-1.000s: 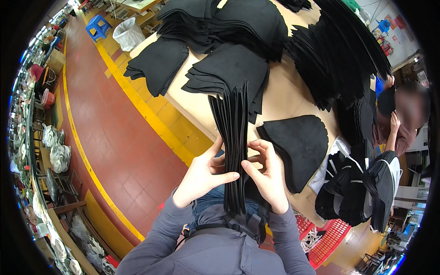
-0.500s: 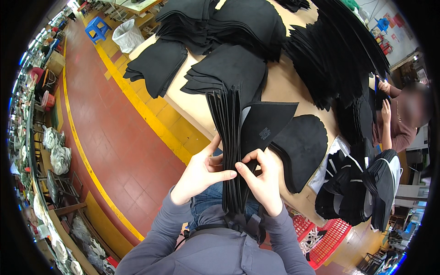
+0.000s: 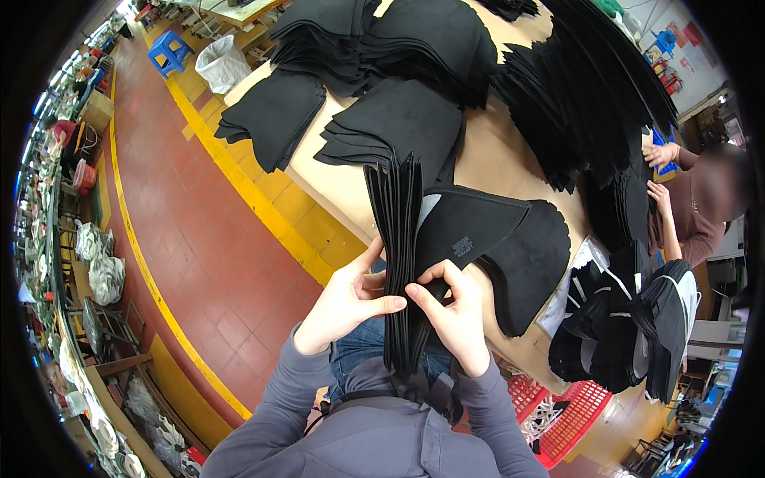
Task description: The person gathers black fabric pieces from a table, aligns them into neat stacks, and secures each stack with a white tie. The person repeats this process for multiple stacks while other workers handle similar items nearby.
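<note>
A thick bundle of black cut fabric pieces stands on edge in front of me, over my lap at the table's near edge. My left hand is wrapped round its left side, thumb across the edges facing me and fingers behind. On the other side my right hand pinches the bundle's right edge with thumb and index finger. One black piece with small pale print fans out to the right of the bundle. Beneath it lies another stack of black rounded pieces on the table.
Several stacks of black pieces cover the beige table. Tied black bundles lie at the right, above a red basket. A co-worker stands at the right. Left is a red-floored aisle with a blue stool.
The printed piece has swung lower and farther right over the stack. The bundle's top has shifted slightly, while my hands keep nearly the same place. The co-worker's hands have moved apart.
</note>
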The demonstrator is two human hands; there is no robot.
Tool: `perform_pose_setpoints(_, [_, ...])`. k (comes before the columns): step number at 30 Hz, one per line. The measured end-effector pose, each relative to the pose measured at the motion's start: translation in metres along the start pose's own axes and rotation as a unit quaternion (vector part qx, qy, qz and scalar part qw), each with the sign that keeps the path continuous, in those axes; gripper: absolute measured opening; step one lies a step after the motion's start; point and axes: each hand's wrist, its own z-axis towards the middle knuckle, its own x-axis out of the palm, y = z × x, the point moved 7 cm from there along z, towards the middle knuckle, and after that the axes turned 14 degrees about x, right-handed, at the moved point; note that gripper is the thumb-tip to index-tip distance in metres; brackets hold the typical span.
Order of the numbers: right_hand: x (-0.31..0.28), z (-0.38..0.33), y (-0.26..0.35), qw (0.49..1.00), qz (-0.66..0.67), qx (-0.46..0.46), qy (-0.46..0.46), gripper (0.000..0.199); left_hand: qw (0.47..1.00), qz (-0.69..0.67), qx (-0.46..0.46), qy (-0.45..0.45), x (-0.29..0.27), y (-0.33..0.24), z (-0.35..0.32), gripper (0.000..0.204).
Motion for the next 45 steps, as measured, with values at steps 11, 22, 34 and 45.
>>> perform_pose_setpoints(11, [-0.004, 0.0, 0.002, 0.998, -0.044, -0.008, -0.043, 0.009, 1.0, -0.005, 0.003, 0.028, 0.002, 0.003, 0.001, 0.098])
perform_pose_setpoints(22, [-0.009, -0.013, 0.001, 0.974, 0.127, -0.021, -0.184, 0.012, 0.999, 0.019, 0.018, 0.043, 0.001, 0.002, 0.003, 0.099])
perform_pose_setpoints(34, [-0.009, -0.017, 0.011, 0.984, 0.03, -0.05, -0.171, 0.026, 0.998, 0.009, 0.005, 0.061, 0.001, 0.001, 0.002, 0.1])
perform_pose_setpoints(45, [-0.005, -0.009, 0.022, 0.991, -0.089, -0.05, -0.082, 0.026, 0.999, 0.004, -0.02, 0.032, 0.002, 0.002, 0.001, 0.094])
